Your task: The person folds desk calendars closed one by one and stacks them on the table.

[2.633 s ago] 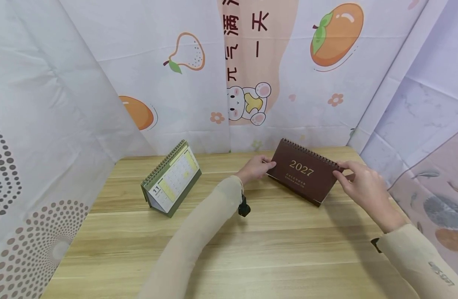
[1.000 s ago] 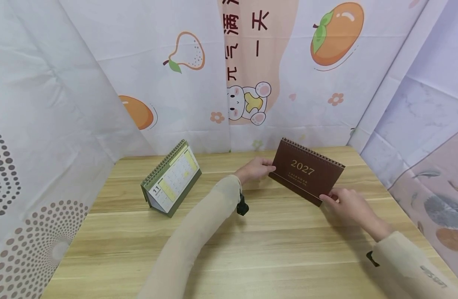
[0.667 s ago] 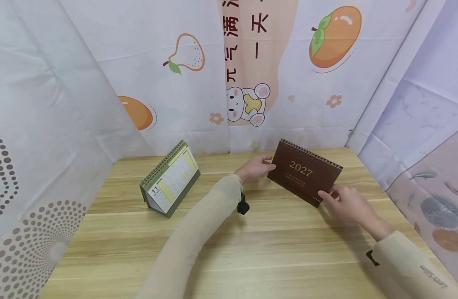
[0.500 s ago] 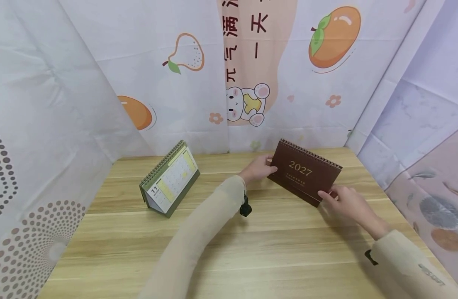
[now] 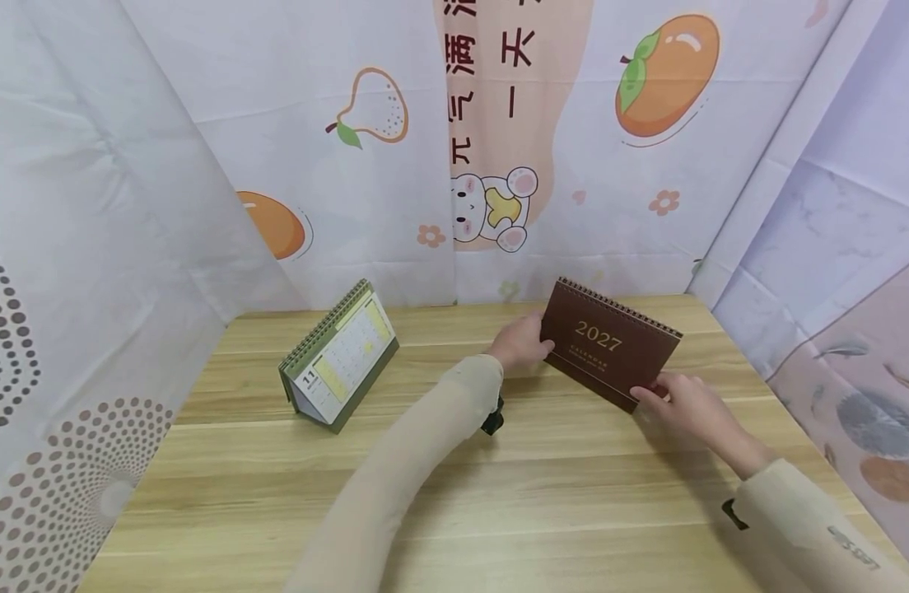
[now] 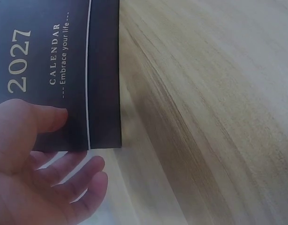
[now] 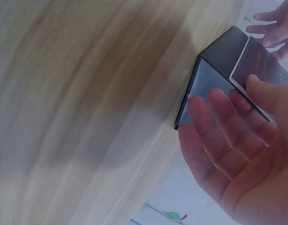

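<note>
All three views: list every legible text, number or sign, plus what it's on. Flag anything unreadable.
"2027": brown calendar, front cover
"CALENDAR": same cover, under the year
"--- Embrace your life ---": same cover, clearest in the left wrist view
"11": green calendar, page corner; its smaller print and date grid are too small to read
"元气满" and "一天": printed backdrop, both columns cut off at the top
Right sleeve: lettering too blurred to read
</note>
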A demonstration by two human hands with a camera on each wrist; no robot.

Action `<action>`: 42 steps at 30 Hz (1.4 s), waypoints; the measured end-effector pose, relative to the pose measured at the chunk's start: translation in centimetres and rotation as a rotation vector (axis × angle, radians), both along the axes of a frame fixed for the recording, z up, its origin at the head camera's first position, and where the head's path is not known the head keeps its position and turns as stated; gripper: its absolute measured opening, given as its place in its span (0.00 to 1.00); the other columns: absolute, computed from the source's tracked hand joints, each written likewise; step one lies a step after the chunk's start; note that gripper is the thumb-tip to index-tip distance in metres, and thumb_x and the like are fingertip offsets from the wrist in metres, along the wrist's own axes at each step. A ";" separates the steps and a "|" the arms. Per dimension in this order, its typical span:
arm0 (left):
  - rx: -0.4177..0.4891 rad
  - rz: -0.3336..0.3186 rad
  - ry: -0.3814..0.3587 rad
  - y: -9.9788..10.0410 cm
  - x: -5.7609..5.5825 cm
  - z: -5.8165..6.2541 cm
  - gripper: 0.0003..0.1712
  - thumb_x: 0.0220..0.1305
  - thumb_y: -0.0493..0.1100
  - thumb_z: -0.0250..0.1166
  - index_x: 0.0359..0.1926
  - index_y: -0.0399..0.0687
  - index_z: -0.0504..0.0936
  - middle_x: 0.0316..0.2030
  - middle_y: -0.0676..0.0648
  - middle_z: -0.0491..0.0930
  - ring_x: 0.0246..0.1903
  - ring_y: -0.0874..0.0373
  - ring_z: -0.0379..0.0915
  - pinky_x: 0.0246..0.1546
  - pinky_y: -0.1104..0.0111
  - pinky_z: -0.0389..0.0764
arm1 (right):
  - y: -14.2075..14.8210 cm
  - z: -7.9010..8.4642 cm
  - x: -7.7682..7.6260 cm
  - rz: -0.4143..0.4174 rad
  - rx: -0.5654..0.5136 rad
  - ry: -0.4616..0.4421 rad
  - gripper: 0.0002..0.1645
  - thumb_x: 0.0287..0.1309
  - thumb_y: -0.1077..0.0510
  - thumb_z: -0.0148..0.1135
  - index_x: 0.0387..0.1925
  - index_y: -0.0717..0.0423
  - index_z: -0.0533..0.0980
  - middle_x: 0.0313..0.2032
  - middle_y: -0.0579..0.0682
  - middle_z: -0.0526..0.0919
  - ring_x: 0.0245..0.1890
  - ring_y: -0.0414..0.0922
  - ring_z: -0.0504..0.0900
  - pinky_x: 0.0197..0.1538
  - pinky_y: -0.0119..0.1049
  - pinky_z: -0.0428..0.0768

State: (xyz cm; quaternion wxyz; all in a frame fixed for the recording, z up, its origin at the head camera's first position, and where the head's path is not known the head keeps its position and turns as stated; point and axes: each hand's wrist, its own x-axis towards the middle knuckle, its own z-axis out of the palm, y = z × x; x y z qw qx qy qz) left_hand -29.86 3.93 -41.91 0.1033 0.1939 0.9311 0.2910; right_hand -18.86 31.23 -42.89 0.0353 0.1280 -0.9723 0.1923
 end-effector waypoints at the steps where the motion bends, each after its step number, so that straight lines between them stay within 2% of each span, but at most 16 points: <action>1: -0.011 0.001 0.004 0.0 0.0 0.0 0.33 0.76 0.48 0.58 0.75 0.43 0.60 0.64 0.45 0.75 0.63 0.52 0.72 0.62 0.61 0.74 | -0.1 0.0 0.0 0.004 0.002 -0.001 0.18 0.69 0.48 0.65 0.28 0.55 0.82 0.24 0.47 0.83 0.24 0.44 0.79 0.27 0.44 0.76; 9: -0.099 0.016 0.016 0.1 0.4 -0.1 0.30 0.75 0.50 0.60 0.71 0.43 0.64 0.61 0.44 0.77 0.61 0.50 0.74 0.61 0.61 0.75 | -0.5 -0.7 0.1 0.052 0.000 -0.020 0.15 0.66 0.51 0.68 0.27 0.55 0.81 0.24 0.45 0.84 0.20 0.40 0.73 0.24 0.39 0.72; 14: -0.127 0.019 -0.023 0.0 0.6 -0.4 0.32 0.74 0.50 0.60 0.73 0.45 0.63 0.61 0.44 0.78 0.59 0.50 0.75 0.58 0.60 0.76 | -0.5 -1.0 0.0 0.048 0.007 -0.047 0.14 0.65 0.51 0.68 0.29 0.58 0.82 0.24 0.46 0.84 0.21 0.41 0.75 0.24 0.41 0.73; 21: -0.186 -0.014 -0.089 -0.2 0.8 -0.4 0.38 0.74 0.52 0.59 0.76 0.43 0.56 0.61 0.41 0.77 0.56 0.49 0.77 0.53 0.59 0.78 | -0.5 -0.9 -0.1 0.063 0.025 -0.056 0.13 0.64 0.53 0.69 0.31 0.60 0.82 0.24 0.48 0.84 0.23 0.43 0.78 0.25 0.45 0.75; 27: -0.214 -0.021 -0.074 -0.4 0.8 -0.2 0.36 0.76 0.49 0.58 0.76 0.42 0.56 0.62 0.42 0.77 0.58 0.48 0.77 0.56 0.59 0.78 | -0.7 -0.6 -0.1 0.067 0.012 -0.053 0.14 0.64 0.53 0.70 0.32 0.61 0.83 0.27 0.53 0.86 0.23 0.44 0.77 0.25 0.45 0.74; 31: -0.219 -0.014 -0.060 -0.5 0.7 -0.3 0.34 0.75 0.48 0.59 0.74 0.40 0.59 0.62 0.41 0.77 0.59 0.48 0.76 0.58 0.59 0.77 | -0.9 -0.5 -0.1 0.067 0.002 -0.057 0.13 0.63 0.53 0.70 0.31 0.60 0.84 0.29 0.55 0.87 0.24 0.44 0.78 0.25 0.43 0.73; 36: -0.192 -0.021 -0.075 -1.0 0.6 -0.4 0.36 0.76 0.48 0.58 0.76 0.39 0.56 0.65 0.41 0.75 0.62 0.48 0.74 0.61 0.60 0.75 | -1.2 -0.2 -0.3 0.062 -0.003 -0.037 0.11 0.62 0.54 0.70 0.28 0.57 0.84 0.29 0.52 0.87 0.26 0.45 0.81 0.27 0.45 0.75; 42: -0.138 -0.046 -0.092 -2.3 0.9 0.4 0.39 0.76 0.48 0.58 0.78 0.38 0.52 0.68 0.40 0.71 0.66 0.48 0.69 0.65 0.59 0.71 | -1.3 0.7 -0.7 0.104 -0.030 0.021 0.08 0.61 0.57 0.71 0.28 0.55 0.84 0.28 0.51 0.87 0.22 0.40 0.80 0.28 0.43 0.77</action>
